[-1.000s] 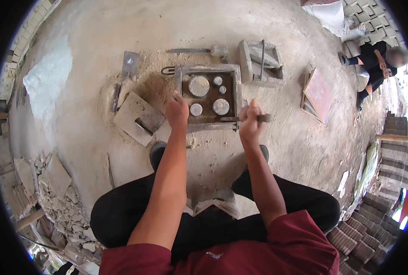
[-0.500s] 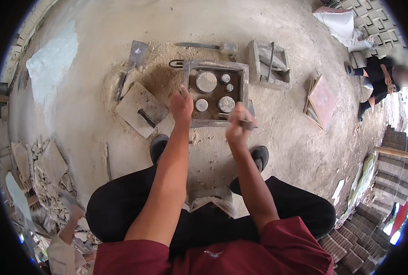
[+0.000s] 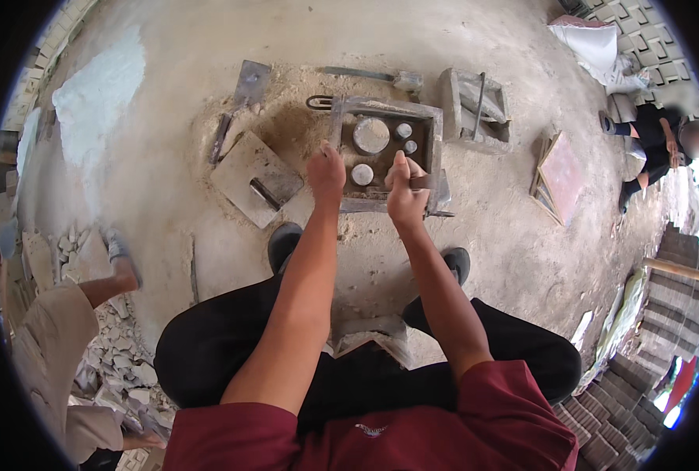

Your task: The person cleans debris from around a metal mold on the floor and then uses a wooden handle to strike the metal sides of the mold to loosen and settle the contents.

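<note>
1. Metal mould (image 3: 386, 151) sits on the ground, round discs inside.
2. Right hand (image 3: 405, 194) over its right half, fist closed around a small tool (image 3: 422, 181).
3. Left hand (image 3: 326, 173) at its left edge; grip unclear.

Floor (image 3: 522, 251): bare, dusty concrete with a pale patch (image 3: 98, 94) at far left. Lying on it: a square metal mould frame (image 3: 386, 153) at centre holding round discs; a second empty frame (image 3: 475, 106) just right of it; a flat grey slab (image 3: 255, 179) to the left; a trowel-like tool (image 3: 243, 98) beyond the slab; a reddish tile stack (image 3: 560, 174) at right; broken rubble (image 3: 122, 369) at near left.
</note>
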Motion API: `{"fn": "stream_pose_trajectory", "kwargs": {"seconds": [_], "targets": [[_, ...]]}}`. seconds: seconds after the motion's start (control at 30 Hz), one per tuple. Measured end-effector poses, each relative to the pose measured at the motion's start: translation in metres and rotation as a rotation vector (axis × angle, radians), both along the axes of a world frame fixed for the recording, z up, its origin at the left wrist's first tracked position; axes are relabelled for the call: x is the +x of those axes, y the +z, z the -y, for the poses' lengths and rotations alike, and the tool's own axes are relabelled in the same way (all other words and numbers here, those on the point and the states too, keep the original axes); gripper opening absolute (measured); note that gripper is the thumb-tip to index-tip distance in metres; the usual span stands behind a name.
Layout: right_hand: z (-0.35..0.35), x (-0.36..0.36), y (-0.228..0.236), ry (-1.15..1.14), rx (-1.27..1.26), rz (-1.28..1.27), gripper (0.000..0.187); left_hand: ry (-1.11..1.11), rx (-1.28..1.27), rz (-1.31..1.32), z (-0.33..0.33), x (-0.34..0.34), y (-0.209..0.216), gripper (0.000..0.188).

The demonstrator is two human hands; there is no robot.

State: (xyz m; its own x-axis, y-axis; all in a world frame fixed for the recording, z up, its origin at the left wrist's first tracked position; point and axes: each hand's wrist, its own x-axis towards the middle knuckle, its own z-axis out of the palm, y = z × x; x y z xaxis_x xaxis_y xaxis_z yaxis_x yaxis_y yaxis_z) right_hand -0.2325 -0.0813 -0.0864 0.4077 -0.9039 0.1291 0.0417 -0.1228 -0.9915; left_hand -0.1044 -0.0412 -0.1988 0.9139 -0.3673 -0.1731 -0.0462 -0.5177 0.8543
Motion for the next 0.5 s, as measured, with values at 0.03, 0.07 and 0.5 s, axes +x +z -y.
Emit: {"fn": "stream_pose_trajectory", "kwargs": {"seconds": [0.03,0.07,0.5], "targets": [[0.005,-0.003,-0.004,-0.017,0.051,-0.008,0.045,-0.017,-0.024,-0.027,0.003,0.0,-0.001,0.056],[-0.001,0.004,0.01,-0.026,0.121,-0.012,0.045,-0.013,-0.011,-0.03,-0.006,-0.001,-0.006,0.056],[0.001,-0.046,-0.011,-0.052,0.084,0.172,0.049,-0.006,0.064,0.007,0.002,-0.006,-0.001,0.054]]}}
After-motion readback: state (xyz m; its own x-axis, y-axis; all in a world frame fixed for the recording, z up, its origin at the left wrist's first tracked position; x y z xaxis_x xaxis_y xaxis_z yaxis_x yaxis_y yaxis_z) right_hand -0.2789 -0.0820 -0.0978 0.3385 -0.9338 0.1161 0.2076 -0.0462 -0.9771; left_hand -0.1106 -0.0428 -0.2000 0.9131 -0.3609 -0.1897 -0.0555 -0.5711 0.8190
